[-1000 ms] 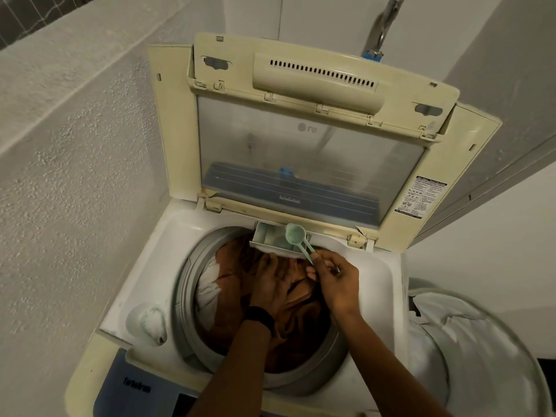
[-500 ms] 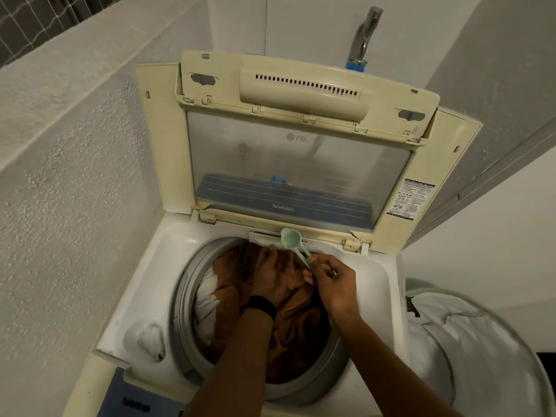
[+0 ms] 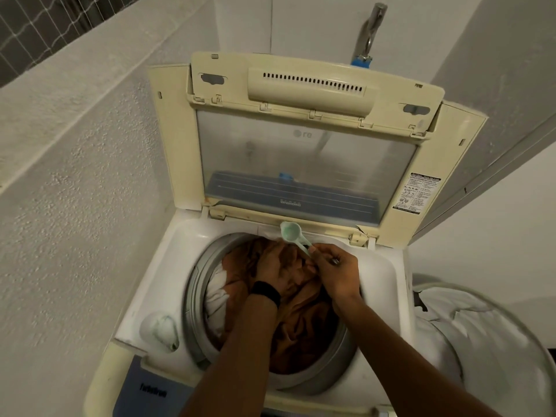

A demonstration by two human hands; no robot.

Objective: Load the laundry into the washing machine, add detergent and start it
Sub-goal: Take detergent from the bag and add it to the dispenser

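The washing machine (image 3: 186, 266) stands with its lid (image 3: 313, 88) raised upright against the back wall, the clear pane facing forward. The drum (image 3: 192, 284) is full. Brown laundry (image 3: 304, 326) takes up most of the opening, and a white piece (image 3: 218, 296) is pressed against the left side of the ring.

The right hand (image 3: 337, 272) is over the rear right part of the opening. Its grip is narrow: thumb and fingers pinch the handle end of a pale green scoop (image 3: 296, 239). The scoop slants up and away from the hand, and its bowl sits over the rear edge of the machine's top, just in front of the lid hinge. The bowl faces up, with a green smear inside.

The left hand (image 3: 276, 263) lies over the brown laundry at the rear of the opening, back of the hand upward, just left of the scoop handle. Its fingers reach toward the rear rim. They look stretched out with nothing in the grip, though motion blur hides whether the tips touch the rim. A black wristband (image 3: 266, 291) circles that wrist.

A round recess (image 3: 159, 329) with greenish residue sits in the near left corner of the top, and the blue control panel (image 3: 150, 392) runs along the near edge. A tap (image 3: 370, 28) rises behind the lid. A white bundle (image 3: 481, 341) lies beside the machine's right side.
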